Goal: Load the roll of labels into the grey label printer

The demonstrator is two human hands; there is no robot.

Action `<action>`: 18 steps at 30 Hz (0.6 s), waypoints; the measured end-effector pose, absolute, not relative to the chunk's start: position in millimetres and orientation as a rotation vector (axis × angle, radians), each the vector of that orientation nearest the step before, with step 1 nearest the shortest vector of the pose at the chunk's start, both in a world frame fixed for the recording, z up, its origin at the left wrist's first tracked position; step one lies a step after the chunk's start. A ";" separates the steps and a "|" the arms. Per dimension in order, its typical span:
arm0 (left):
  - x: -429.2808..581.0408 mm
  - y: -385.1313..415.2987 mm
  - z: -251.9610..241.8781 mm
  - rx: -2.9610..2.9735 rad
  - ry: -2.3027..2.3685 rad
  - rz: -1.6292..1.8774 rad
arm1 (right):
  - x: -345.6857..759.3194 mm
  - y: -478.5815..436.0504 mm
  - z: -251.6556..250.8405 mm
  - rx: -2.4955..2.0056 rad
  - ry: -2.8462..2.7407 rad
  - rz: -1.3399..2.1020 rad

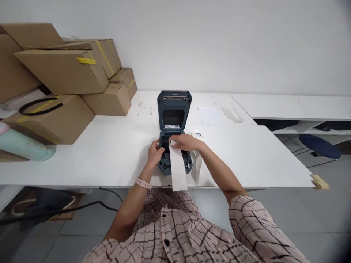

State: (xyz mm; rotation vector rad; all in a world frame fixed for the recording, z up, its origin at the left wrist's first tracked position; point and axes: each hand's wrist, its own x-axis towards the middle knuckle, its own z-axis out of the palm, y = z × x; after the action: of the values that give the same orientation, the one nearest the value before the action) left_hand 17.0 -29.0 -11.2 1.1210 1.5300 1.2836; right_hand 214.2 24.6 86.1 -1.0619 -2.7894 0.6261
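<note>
A dark blue label printer (174,109) stands on the white table with its lid raised upright. My left hand (155,152) is closed on the left edge of its base, thumb inside and fingers along the outer side. Over the open bay, my right hand (183,141) grips a small roll of white label paper (177,166). The loose strip hangs from the roll across the printer's front and past the table edge. Another white roll (197,135) stands beside the printer behind my right wrist, and a curled paper strip (197,166) lies to the right. My right fingertips are partly hidden.
Stacked cardboard boxes (63,73) fill the table's left side, with a black loop (41,106) on one. A mint-green bottle (26,142) lies in front of them. A yellow pad (320,182) covers the right front corner. A blue stool (319,146) stands beyond the table.
</note>
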 end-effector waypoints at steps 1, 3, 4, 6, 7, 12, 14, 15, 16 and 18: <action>16.8 -29.3 -11.5 1.116 1.523 1.286 | 205.2 25.4 78.9 -1.091 -2.817 0.587; 16.4 -29.9 -12.3 1.105 1.512 1.295 | 197.5 19.6 67.0 -1.098 -2.826 0.557; 16.3 -30.2 -12.7 1.100 1.508 1.299 | 198.1 13.1 62.9 -1.094 -2.815 0.531; 16.3 -30.7 -13.7 1.087 1.499 1.305 | 204.7 -5.7 57.1 -1.071 -2.756 0.465; 16.6 -31.1 -14.1 1.077 1.495 1.302 | 209.1 -17.1 54.4 -1.056 -2.714 0.438; 19.8 -34.1 -14.1 1.000 1.496 1.294 | 217.8 -74.8 34.9 -1.041 -2.474 0.385; 21.4 -34.9 -12.5 0.960 1.440 1.287 | 212.0 -91.2 27.5 -1.078 -2.398 0.344; 22.2 -35.1 -11.3 0.942 1.404 1.278 | 208.0 -97.4 25.1 -1.094 -2.376 0.330; 22.8 -35.2 -10.0 0.930 1.371 1.268 | 204.1 -102.4 23.8 -1.104 -2.365 0.328; 23.6 -35.3 -6.9 0.925 1.333 1.256 | 197.6 -110.0 23.7 -1.101 -2.358 0.359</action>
State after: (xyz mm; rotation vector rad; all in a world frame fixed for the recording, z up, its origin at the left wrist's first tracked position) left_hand 23.6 -35.3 -6.9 0.9247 1.3329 1.2564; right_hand 197.6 -110.0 23.7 -1.1008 -2.3582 0.3592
